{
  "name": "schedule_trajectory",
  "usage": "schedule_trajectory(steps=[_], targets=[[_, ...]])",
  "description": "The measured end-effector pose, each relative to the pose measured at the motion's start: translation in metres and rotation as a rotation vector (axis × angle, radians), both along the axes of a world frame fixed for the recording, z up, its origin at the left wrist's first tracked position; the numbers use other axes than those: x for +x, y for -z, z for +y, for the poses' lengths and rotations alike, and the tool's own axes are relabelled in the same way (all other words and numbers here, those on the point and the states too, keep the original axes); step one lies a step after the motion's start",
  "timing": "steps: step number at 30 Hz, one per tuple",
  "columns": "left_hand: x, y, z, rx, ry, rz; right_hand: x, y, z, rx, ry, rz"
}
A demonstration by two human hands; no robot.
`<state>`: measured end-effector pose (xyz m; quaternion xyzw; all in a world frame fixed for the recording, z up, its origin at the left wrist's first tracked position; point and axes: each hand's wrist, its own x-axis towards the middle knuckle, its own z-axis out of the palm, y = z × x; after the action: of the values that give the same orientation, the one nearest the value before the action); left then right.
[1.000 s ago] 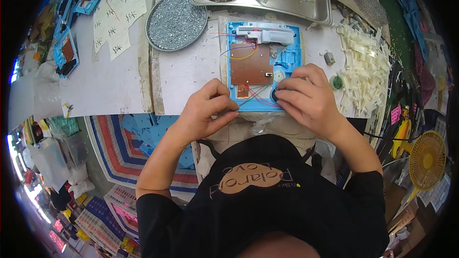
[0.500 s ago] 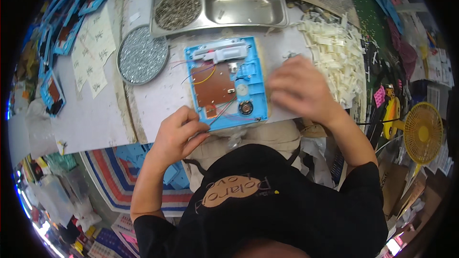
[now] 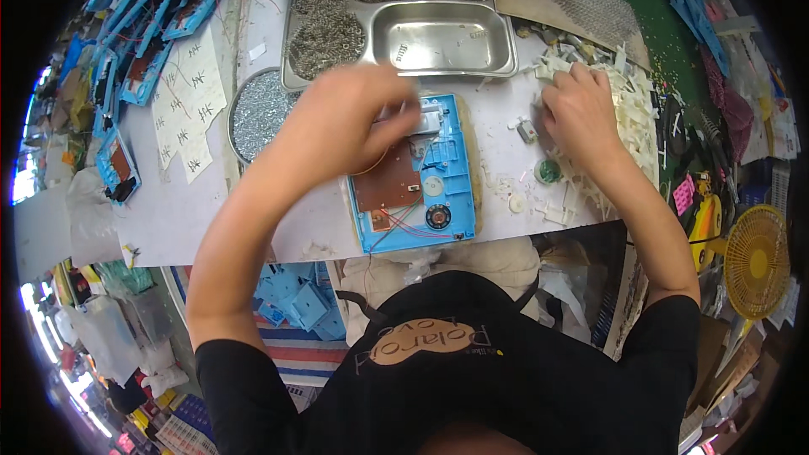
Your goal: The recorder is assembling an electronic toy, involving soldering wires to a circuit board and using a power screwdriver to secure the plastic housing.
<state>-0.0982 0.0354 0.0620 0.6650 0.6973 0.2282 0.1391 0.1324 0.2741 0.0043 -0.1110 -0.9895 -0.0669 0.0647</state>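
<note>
Centrally, 1 blue casing [image 3: 460, 185] is lying open-side up on the white tabletop [image 3: 190, 219], near its front edge and squarely before the person, seemingly so that both hands can get at its inside. It is holding 1 brown circuit board [image 3: 389, 185], 1 round speaker [image 3: 438, 216], loose red wires and 1 pale module [image 3: 431, 120], partly hidden.

Around it, loose stock is sitting in an arc, probably for short reaches: 1 metal tray [image 3: 455, 75] of small metal pieces behind; 1 round dish of silvery bits [image 3: 259, 114] to the left; 1 heap of cream plastic parts [image 3: 630, 131] to the right, with 1 small metal component [image 3: 527, 131] and 1 green disc [image 3: 549, 171] lying just beside it.

Left hand [image 3: 364, 114]: hovering over the casing's upper left, blurring, fingers curling; contact and grip cannot be told. Its forearm is slanting up and inward from a bent, outward elbow.

Right hand [image 3: 577, 105]: resting at the heap's left edge, palm down, fingers bending; whether it is gripping a part cannot be told. Its forearm is angling up and leftward.
</note>
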Motion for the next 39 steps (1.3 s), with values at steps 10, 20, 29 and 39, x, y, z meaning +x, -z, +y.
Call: schedule_trajectory(steps=[10, 20, 29, 39], targets=[[-0.002, 0.085, 0.17, 0.034, -0.024, 0.492, 0.017, -0.039, 0.003, -0.729, 0.169, 0.208], [0.058, -0.016, -0.006, 0.139, -0.307, -0.608, 0.067, -0.042, -0.069, -1.137, 0.086, 0.447], [0.135, 0.031, -0.084, 0.173, -0.556, -2.016, 0.03, -0.038, -0.135, -1.264, -0.24, 0.566], [0.151, 0.041, -0.078, 0.208, -0.533, -1.68, 0.033, -0.032, -0.146, -0.956, -0.317, 0.529]])
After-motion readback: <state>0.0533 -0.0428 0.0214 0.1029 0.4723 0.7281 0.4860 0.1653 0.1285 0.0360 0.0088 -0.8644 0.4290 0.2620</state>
